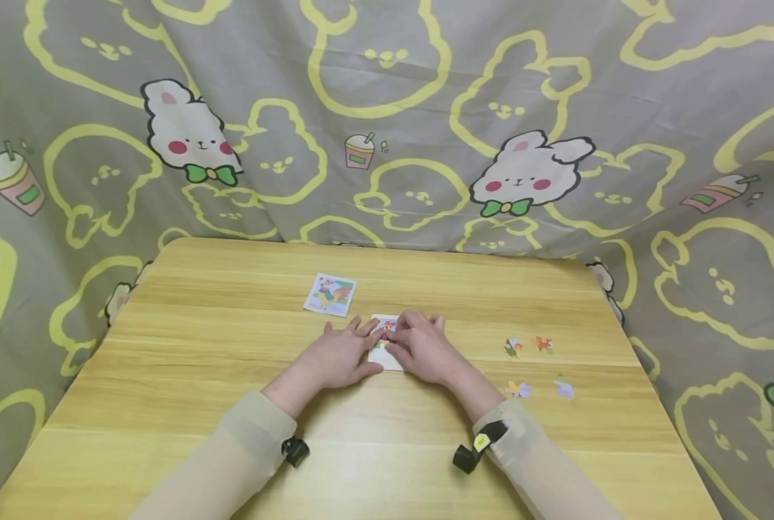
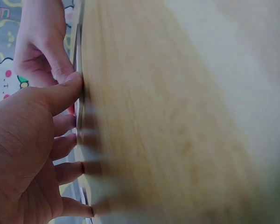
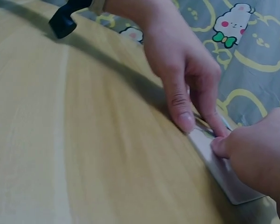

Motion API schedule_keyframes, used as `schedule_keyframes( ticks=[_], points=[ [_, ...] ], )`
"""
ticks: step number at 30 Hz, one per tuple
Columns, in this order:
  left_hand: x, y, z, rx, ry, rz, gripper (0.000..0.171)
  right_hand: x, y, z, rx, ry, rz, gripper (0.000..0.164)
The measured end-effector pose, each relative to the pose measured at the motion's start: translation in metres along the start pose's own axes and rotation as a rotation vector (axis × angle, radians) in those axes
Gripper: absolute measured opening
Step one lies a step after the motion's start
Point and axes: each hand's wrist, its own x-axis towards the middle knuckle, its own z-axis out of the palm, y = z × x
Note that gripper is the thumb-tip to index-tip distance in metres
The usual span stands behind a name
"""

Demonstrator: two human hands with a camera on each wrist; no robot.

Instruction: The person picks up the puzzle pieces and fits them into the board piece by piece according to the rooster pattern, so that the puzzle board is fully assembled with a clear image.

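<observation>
Closest in are two rolled sleeves (image 1: 253, 426) with little black wrist cameras (image 1: 294, 451) strapped on, over a wood-grain desk (image 1: 367, 462). A bit further up on the right sit two loose puzzle pieces, a yellow-and-lilac one (image 1: 519, 390) and a lilac-and-green one (image 1: 564, 388). The puzzle board (image 1: 384, 359) lies mid-desk between both hands, and I'd call it roughly partway: its near end is bare white, while the far end shows coloured picture, though fingers cover a lot of it so the fitted pieces can't be counted. As for the hands, the left one (image 1: 341, 355) comes in with its fingers spread, thumb by the board's near corner and fingertips along the left side, so probably steadying it. The right hand (image 1: 424, 352) bends over from the other side, thumb and index down on the board near a red patch; can't tell if it's pinching a piece or just pressing. Level with the hands, off right, are a green-and-orange piece (image 1: 513, 349) and an orange-red piece (image 1: 544, 344), so four visible loose ones seem left to fit. Behind, slightly left, lies a picture card (image 1: 331, 295), then the bunny curtain (image 1: 413, 191).
</observation>
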Motion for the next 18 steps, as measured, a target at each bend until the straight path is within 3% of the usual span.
schedule_keyframes(
  ticks=[7,18],
  points=[
    [0.0,0.0,-0.001,-0.032,-0.01,-0.007,0.077,-0.006,0.007,-0.007,0.071,-0.036,-0.027,0.041],
    [0.001,0.002,-0.003,-0.04,-0.02,-0.014,0.078,-0.034,0.023,-0.034,0.197,0.082,-0.049,0.028]
  ],
)
